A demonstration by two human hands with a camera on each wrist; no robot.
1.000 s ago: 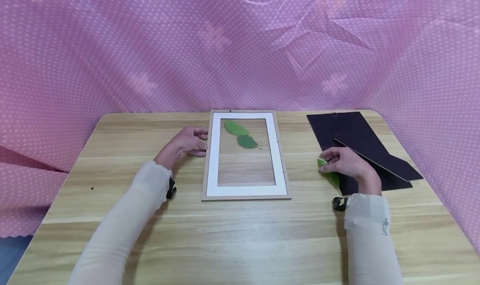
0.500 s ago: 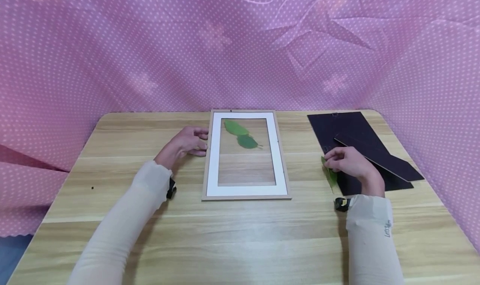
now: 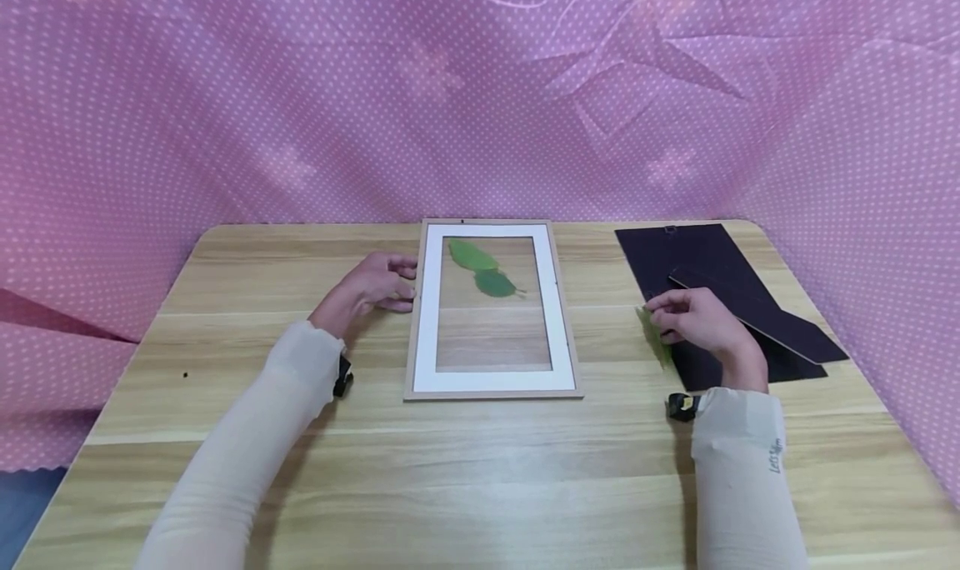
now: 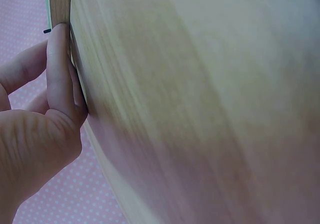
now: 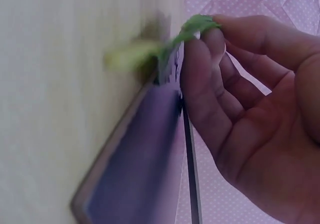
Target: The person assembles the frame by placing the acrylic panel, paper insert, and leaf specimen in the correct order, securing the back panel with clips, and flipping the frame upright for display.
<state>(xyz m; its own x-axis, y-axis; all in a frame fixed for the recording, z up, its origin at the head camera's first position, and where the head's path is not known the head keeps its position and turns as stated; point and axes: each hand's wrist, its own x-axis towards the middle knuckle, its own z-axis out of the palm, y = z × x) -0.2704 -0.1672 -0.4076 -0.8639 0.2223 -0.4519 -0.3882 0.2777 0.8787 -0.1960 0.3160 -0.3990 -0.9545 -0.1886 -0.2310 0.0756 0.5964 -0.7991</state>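
Observation:
Between thumb and fingertips my right hand (image 3: pixel 701 324) pinches a green leaf (image 3: pixel 656 338), at the left side of the black backing board (image 3: pixel 645 253). In the right wrist view the pinched leaf (image 5: pixel 194 27) is partly blurred and looks bent. My left hand (image 3: pixel 371 285) touches the left side of a wooden picture frame (image 3: pixel 568 362), its fingers extended along the edge. Inside the frame's white mat (image 3: pixel 495 381), two more green leaves lie, a lighter one (image 3: pixel 471 255) above a darker one (image 3: pixel 493 284).
A black stand leg (image 3: pixel 795 332) slants across the backing board, out past its right edge. A small dark speck (image 3: pixel 186 375) lies on the wooden table (image 3: pixel 480 487) at left. Pink dotted cloth (image 3: pixel 480 95) hangs behind the table and along both sides.
My right hand has shifted slightly right and then a little away from me, and the leaf in it has turned more edge-on. My left hand and the frame keep their place.

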